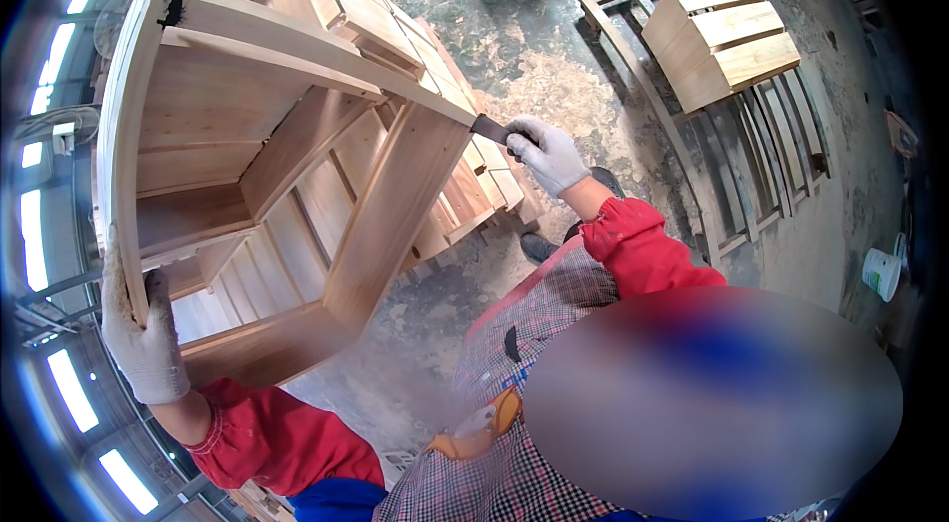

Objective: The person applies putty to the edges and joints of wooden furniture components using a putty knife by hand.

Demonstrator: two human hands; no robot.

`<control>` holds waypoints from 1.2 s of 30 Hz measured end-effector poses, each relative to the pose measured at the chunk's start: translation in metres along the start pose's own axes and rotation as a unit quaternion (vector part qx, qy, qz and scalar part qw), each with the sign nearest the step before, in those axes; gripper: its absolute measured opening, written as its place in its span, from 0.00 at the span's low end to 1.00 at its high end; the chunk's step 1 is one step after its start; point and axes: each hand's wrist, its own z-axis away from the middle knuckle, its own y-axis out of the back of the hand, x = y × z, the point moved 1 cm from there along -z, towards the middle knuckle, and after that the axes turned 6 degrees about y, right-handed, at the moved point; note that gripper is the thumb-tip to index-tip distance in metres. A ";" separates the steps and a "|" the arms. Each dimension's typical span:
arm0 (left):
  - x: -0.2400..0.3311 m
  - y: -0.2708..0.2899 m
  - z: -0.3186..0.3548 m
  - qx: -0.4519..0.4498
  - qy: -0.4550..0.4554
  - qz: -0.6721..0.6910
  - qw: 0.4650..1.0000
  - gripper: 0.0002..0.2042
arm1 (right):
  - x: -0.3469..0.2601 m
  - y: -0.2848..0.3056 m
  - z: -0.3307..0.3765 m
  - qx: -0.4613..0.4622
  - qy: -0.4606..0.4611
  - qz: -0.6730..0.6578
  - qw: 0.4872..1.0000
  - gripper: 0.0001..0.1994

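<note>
Up in front of the person stands a big pale wooden cabinet frame with shelves and slats point(297, 166), tipped so that its open side faces the camera, and it is the landmark for all else. Behind the frame, across the grey dusty concrete floor point(554, 57), a flat wooden slatted rack point(751, 156) lies on the ground, well apart from the frame, and a stack of light wooden box pieces point(722, 38) sits on top of that rack. Just past the frame's far side, more pale wooden panels point(465, 186) lie in a low pile on the floor. Far off to the right of the frame, a small white bucket point(880, 273) stands by itself. At the frame's near left edge, the left hand point(143, 334), in a white work glove with a red sleeve, is curled around the thin side board and grips it tight. At the frame's right top corner, the right hand point(549, 156), also in a white glove, is closed around the handle of a small dark flat scraper blade point(491, 130), and the blade's edge touches the end of the top rail. To do this well, I think the left hand should keep the frame from wobbling, while the blade stays flat and low on the wood, so it slides and does not dig in. Short, light strokes look safer than one hard push.
</note>
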 end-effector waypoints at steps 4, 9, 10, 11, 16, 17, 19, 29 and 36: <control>-0.005 -0.001 -0.002 0.002 -0.051 0.025 0.998 0.22 | 0.007 0.001 0.002 0.005 0.010 -0.038 0.999 0.08; 0.002 -0.001 0.000 -0.009 -0.055 0.011 0.998 0.22 | 0.006 -0.003 0.004 0.005 -0.016 -0.078 0.997 0.08; 0.003 -0.001 0.001 -0.008 -0.047 0.014 0.999 0.22 | 0.007 -0.004 0.003 0.003 -0.017 -0.088 0.996 0.08; 0.004 -0.002 0.001 -0.007 -0.039 0.017 0.999 0.22 | 0.009 -0.004 0.002 0.001 -0.018 -0.098 0.995 0.09; 0.004 -0.002 0.001 0.008 -0.045 0.015 0.999 0.22 | 0.022 -0.004 0.000 -0.012 -0.040 -0.177 0.983 0.09; -0.001 -0.001 0.000 0.014 -0.049 0.010 0.999 0.23 | 0.022 -0.004 0.001 -0.005 -0.047 -0.194 0.980 0.09; -0.004 -0.002 0.000 0.010 -0.053 0.011 0.998 0.23 | 0.021 -0.006 0.000 -0.007 -0.045 -0.203 0.978 0.09; -0.002 -0.003 -0.001 -0.002 -0.049 -0.006 0.999 0.23 | 0.000 -0.002 0.008 0.016 -0.051 -0.104 0.993 0.09; 0.004 -0.007 -0.002 0.053 -0.121 -0.026 0.991 0.24 | 0.002 0.006 0.016 0.046 -0.062 0.041 0.996 0.11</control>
